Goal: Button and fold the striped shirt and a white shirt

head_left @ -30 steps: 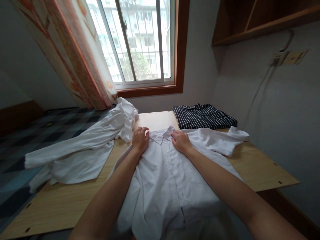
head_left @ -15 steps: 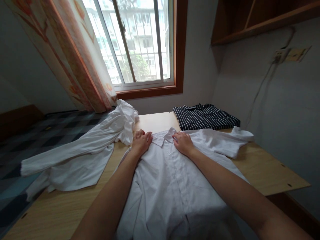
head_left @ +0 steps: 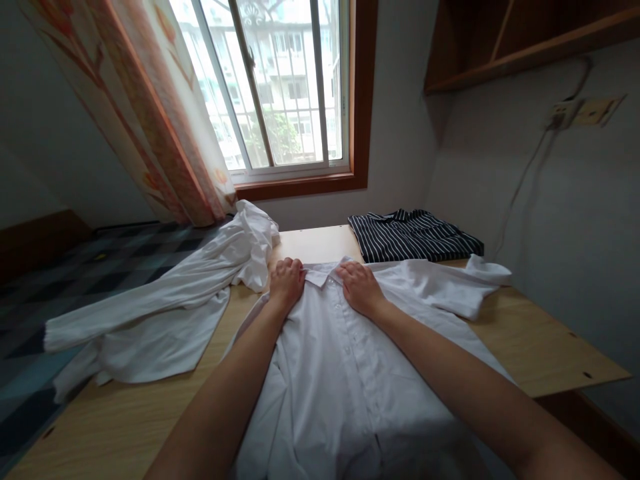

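Checkered cloth (head_left: 30,293): far left; dark squares
White garment (head_left: 165,327): rumpled; partly on worktop (head_left: 540,343), partly over the cloth
Left hand (head_left: 287,283): on white shirt (head_left: 325,373), at left end of collar (head_left: 317,277); grip curled; cannot tell if it pinches fabric
Shirt position: middle of worktop; buttoned front up; collar toward window (head_left: 280,87)
Right hand (head_left: 361,289): on collar's right side; grip curled over it; pinch hidden, cannot tell
Striped shirt (head_left: 415,237): folded; black-and-white; beyond white shirt's right-side sleeve (head_left: 445,287)
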Tool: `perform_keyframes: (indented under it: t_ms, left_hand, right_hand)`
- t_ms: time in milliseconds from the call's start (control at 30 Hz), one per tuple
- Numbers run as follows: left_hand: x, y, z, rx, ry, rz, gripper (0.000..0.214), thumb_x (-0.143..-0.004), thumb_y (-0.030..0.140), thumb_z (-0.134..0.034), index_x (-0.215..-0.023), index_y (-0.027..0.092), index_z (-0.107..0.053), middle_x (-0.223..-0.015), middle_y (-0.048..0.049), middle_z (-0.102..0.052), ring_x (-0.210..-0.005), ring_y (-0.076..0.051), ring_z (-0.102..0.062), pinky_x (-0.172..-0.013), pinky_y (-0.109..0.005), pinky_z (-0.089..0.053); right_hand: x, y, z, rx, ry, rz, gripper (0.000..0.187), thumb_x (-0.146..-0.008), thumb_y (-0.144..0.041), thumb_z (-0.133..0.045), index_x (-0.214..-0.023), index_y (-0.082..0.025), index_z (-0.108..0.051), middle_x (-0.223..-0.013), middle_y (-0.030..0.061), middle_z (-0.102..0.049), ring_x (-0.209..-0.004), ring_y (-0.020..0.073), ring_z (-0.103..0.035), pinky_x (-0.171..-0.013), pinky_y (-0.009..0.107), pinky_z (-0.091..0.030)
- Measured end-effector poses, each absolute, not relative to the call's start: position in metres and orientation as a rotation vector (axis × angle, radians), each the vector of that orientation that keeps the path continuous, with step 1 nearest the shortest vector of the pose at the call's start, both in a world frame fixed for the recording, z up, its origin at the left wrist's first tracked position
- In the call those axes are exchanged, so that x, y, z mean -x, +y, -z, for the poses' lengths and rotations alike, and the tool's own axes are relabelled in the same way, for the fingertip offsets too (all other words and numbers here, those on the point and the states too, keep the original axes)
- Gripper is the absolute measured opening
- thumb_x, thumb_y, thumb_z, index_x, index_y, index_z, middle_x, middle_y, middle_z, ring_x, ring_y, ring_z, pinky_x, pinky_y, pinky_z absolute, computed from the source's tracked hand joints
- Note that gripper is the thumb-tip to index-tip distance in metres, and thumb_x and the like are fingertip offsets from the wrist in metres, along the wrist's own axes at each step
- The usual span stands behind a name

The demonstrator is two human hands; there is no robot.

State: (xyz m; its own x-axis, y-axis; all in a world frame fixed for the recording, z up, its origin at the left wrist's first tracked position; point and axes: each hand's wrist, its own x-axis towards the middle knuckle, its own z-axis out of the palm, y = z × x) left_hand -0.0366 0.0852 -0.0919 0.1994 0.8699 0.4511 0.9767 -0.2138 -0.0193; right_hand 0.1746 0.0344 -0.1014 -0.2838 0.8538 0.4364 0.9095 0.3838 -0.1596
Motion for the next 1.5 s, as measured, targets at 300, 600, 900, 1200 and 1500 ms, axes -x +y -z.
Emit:
perform_keyframes:
  t_ms: [300, 600, 900, 1200, 1500]
  left_hand:
    - [0.034, 0.072, 0.073, 2.245, -1.595, 0.808, 0.021, -0.094, 0.026, -0.049, -0.093, 0.019, -0.069, -0.099, -0.0096, -0.065, -0.102, -0.026, -0.057, -0.097, -0.039, -0.043]
    - [0.010, 0.056, 0.100, 2.582, -1.612, 0.403, 0.038, -0.098, 0.032, -0.042, -0.123, 0.012, -0.064, -0.134, -0.0147, -0.062, -0.128, -0.024, -0.053, -0.112, -0.037, -0.037]
    - [0.015, 0.057, 0.096, 2.746, -1.596, 0.121, 0.060, -0.098, 0.048, -0.037, -0.149, 0.016, -0.040, -0.159, -0.0115, -0.033, -0.149, -0.024, -0.026, -0.121, -0.043, -0.019]
    - [0.045, 0.034, 0.013, 2.075, -1.863, 0.107, 0.045, -0.092, 0.041, -0.053, -0.120, 0.008, -0.062, -0.120, -0.0224, -0.066, -0.113, -0.036, -0.062, -0.089, -0.043, -0.049]
    - [0.074, -0.005, 0.029, 2.114, -2.018, -0.262, 0.031, -0.090, 0.031, -0.052, -0.101, 0.009, -0.070, -0.106, -0.0230, -0.072, -0.099, -0.037, -0.068, -0.077, -0.041, -0.051]
  right_hand:
    - [-0.180, 0.046, 0.115, 1.471, -2.284, -0.060, 0.043, -0.096, -0.024, -0.042, -0.135, -0.017, -0.059, -0.144, 0.0088, -0.055, -0.138, 0.0244, -0.042, -0.118, 0.043, -0.023]
    - [-0.182, 0.046, 0.114, 1.493, -2.264, -0.052, 0.042, -0.098, -0.026, -0.042, -0.135, -0.018, -0.060, -0.143, 0.0091, -0.056, -0.134, 0.0239, -0.047, -0.115, 0.042, -0.029]
    - [-0.181, 0.037, 0.106, 1.581, -2.355, -0.024, 0.048, -0.096, -0.030, -0.043, -0.144, -0.035, -0.051, -0.154, 0.0068, -0.043, -0.140, 0.0311, -0.038, -0.112, 0.051, -0.027]
    - [-0.182, 0.037, 0.102, 1.623, -2.395, -0.075, 0.049, -0.096, -0.031, -0.039, -0.144, -0.035, -0.049, -0.155, 0.0051, -0.042, -0.142, 0.0295, -0.033, -0.113, 0.052, -0.024]
    - [-0.183, 0.039, 0.106, 1.605, -2.369, -0.078, 0.050, -0.095, -0.031, -0.040, -0.144, -0.035, -0.050, -0.154, 0.0037, -0.043, -0.142, 0.0295, -0.033, -0.112, 0.051, -0.025]
